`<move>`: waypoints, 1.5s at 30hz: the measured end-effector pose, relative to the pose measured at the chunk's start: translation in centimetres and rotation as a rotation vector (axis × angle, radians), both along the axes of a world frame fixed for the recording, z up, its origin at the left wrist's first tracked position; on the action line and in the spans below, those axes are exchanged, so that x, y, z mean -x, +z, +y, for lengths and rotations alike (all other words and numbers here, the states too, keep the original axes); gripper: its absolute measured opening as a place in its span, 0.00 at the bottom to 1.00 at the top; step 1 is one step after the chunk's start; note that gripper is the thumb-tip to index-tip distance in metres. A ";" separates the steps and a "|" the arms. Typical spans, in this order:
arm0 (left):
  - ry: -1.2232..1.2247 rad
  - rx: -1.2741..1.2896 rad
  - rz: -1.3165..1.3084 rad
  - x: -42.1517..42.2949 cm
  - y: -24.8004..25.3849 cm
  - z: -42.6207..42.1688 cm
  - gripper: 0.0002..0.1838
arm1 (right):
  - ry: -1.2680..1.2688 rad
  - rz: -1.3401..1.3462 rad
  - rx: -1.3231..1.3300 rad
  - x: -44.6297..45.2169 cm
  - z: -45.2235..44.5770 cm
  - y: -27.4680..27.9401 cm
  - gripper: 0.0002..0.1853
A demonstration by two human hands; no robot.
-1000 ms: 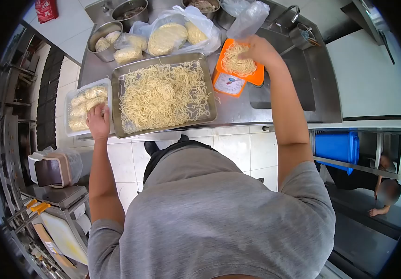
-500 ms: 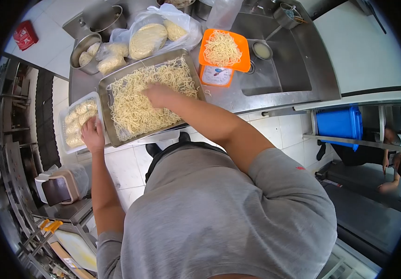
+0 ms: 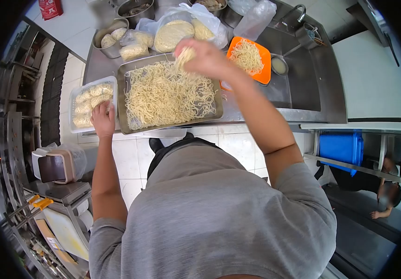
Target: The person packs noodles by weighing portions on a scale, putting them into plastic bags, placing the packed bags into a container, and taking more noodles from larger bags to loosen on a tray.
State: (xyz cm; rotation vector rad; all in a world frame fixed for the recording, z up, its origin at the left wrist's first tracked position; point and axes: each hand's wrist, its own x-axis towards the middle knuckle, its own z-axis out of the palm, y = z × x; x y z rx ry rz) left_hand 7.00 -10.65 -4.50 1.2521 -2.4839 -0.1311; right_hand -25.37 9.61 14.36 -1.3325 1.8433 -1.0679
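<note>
My right hand (image 3: 202, 59) is closed round a clump of noodles (image 3: 185, 56), raised above the far side of a metal tray (image 3: 170, 125). Some strands hang from it toward the loose noodles (image 3: 156, 95) spread in that tray. To the left, my left hand (image 3: 103, 120) reaches over the near right corner of a white plastic basket (image 3: 73, 104), its fingers curled at a portion of noodles (image 3: 100, 100). Several such portions lie there in rows. Right of my right hand, an orange bowl (image 3: 266, 60) holds more noodles, mostly covering the orange scale (image 3: 226, 86) below.
Behind the tray stand bagged noodles (image 3: 175, 36) and metal pots (image 3: 99, 35). A sink (image 3: 298, 88) with a small cup of cloudy liquid (image 3: 279, 66) is on the right. Another person (image 3: 388, 195) is at the far right, beyond a blue bin (image 3: 340, 149).
My right hand has risen out of the noodles in the tray and moved away and rightward, now with a clump in it. My left hand stays at the basket. The view has shifted.
</note>
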 end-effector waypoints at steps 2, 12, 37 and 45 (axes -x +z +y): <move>0.001 -0.006 -0.004 0.0 -0.1 0.0 0.18 | -0.064 -0.043 0.040 1.8 1.0 3.9 0.17; 0.008 -0.006 0.004 0.2 0.4 0.3 0.17 | -0.349 0.098 0.165 11.8 7.0 6.1 0.20; 0.013 -0.004 -0.007 1.1 -0.2 -0.4 0.19 | 0.039 0.366 -0.195 -0.7 -0.6 -13.4 0.26; -0.022 0.046 0.007 1.0 -0.4 -0.6 0.19 | 0.244 0.552 -0.172 -6.6 -1.0 -20.8 0.18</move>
